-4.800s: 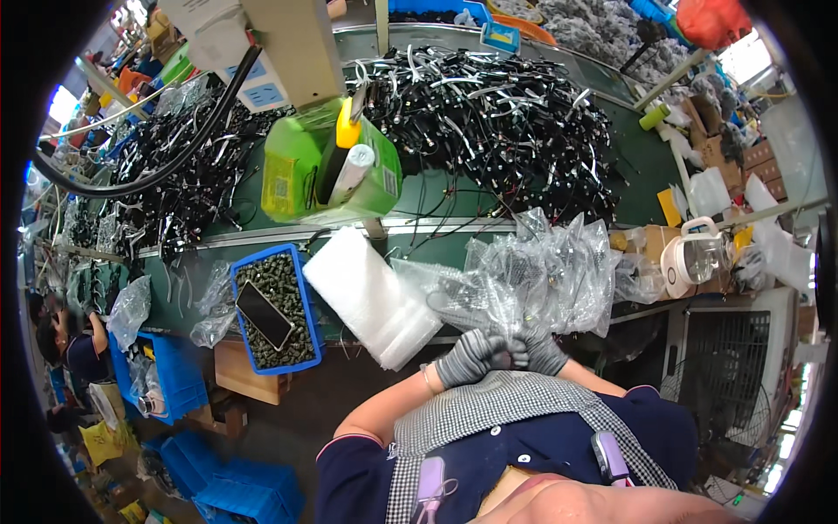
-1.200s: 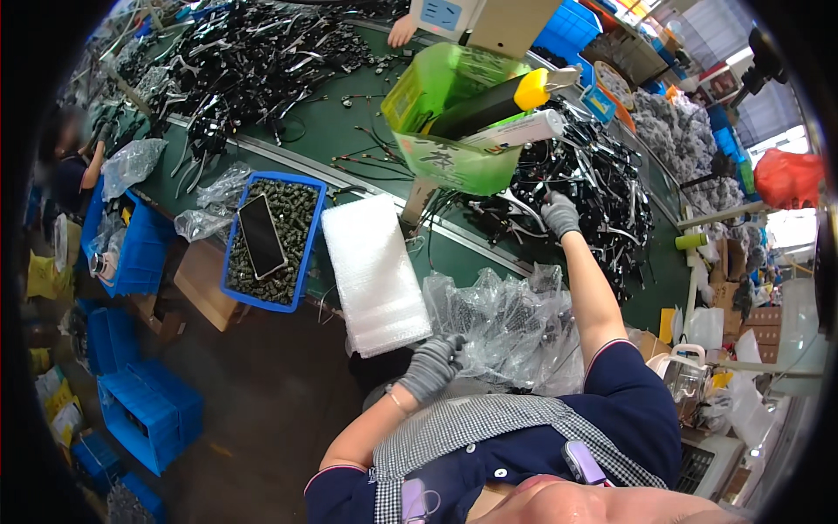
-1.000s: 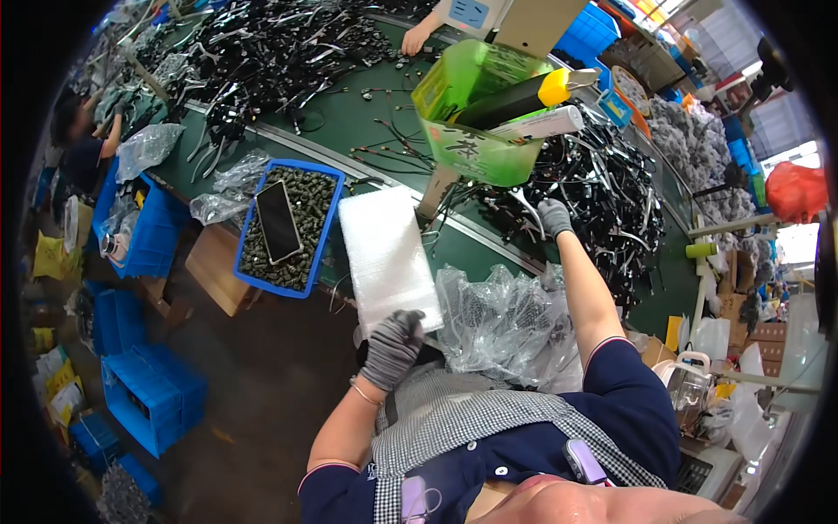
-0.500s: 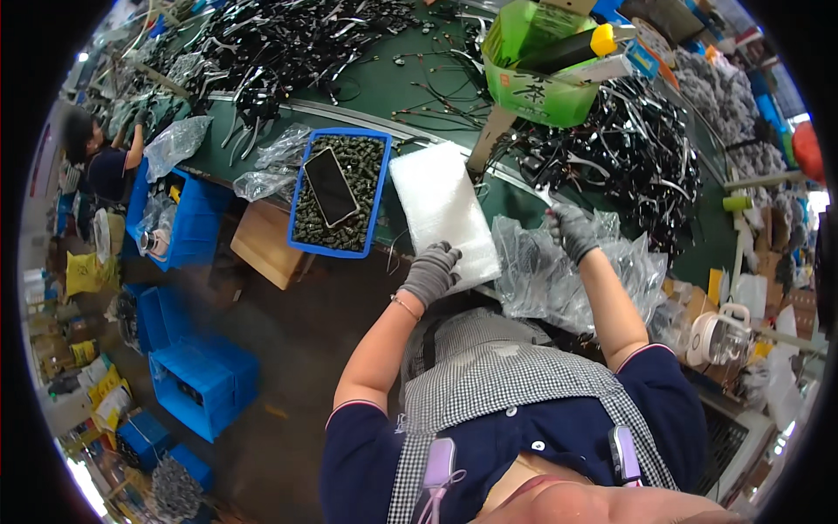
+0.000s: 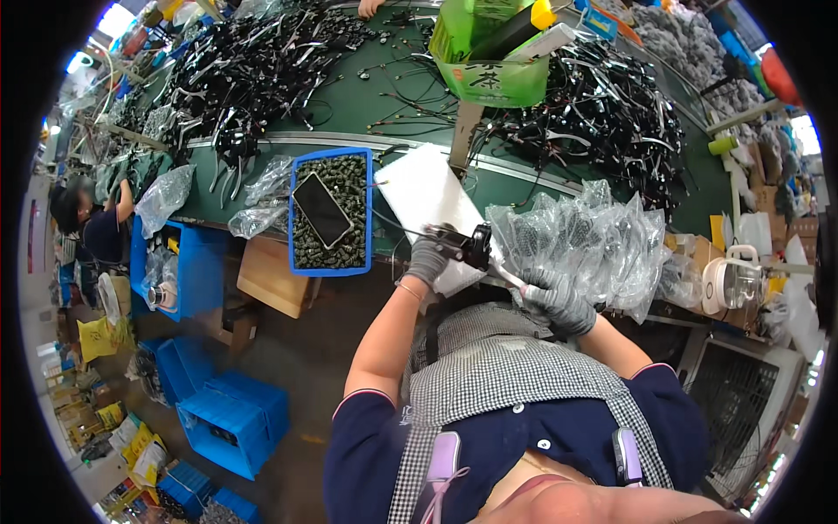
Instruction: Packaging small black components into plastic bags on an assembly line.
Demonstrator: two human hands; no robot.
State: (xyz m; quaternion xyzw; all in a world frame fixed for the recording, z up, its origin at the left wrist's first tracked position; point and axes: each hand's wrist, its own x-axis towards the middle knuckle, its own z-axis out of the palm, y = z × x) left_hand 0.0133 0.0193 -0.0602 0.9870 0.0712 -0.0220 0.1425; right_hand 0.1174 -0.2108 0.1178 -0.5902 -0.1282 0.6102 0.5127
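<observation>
Between my hands, over my lap, is a brake lever [image 5: 477, 246] with a black clamp body, a silver handle and a thin cable. My left hand [image 5: 427, 260], in a grey glove, is closed around its black end. My right hand [image 5: 559, 302], gloved too, grips the silver handle's end. Behind them, a white padded foam sheet [image 5: 428, 188] lies on the table's near edge, partly hidden by my left hand and the lever. Clear bubble bags [image 5: 580, 244] lie in a stack just beyond my right hand.
A blue tray [image 5: 369, 210] of small dark parts, with a phone [image 5: 323, 210] on top, sits left of the sheet. Heaps of brake levers [image 5: 262, 74] cover the green table [image 5: 401, 83]. A cut green plastic container [image 5: 497, 83] holds tools. Another person [image 5: 100, 227] works far left.
My right hand has come from the lever heap's edge toward my lap with a brake lever. My left hand has left the foam sheet and taken hold of the lever's black end.
</observation>
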